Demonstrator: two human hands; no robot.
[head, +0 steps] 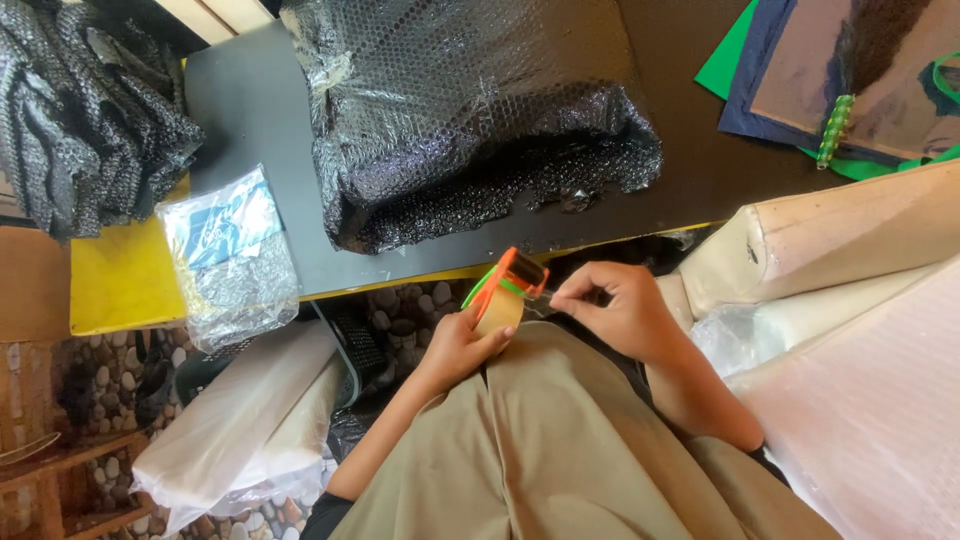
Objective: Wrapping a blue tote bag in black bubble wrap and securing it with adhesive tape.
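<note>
Our left hand (455,348) grips orange tape dispenser (505,290) over lap, just below bench (250,110) edge; right hand (622,312) fingers pinching tape end (540,300); bubble-wrapped bundle (470,110) on bench.

bare forearms, no sleeves vis., khaki trousers, dark top at edges

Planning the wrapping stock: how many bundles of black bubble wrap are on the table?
2. A large black bubble wrap bundle lies mid-table; a smaller black bubble wrap heap sits at the table's left edge, partly cut off by the frame, so more may be hidden.
</note>
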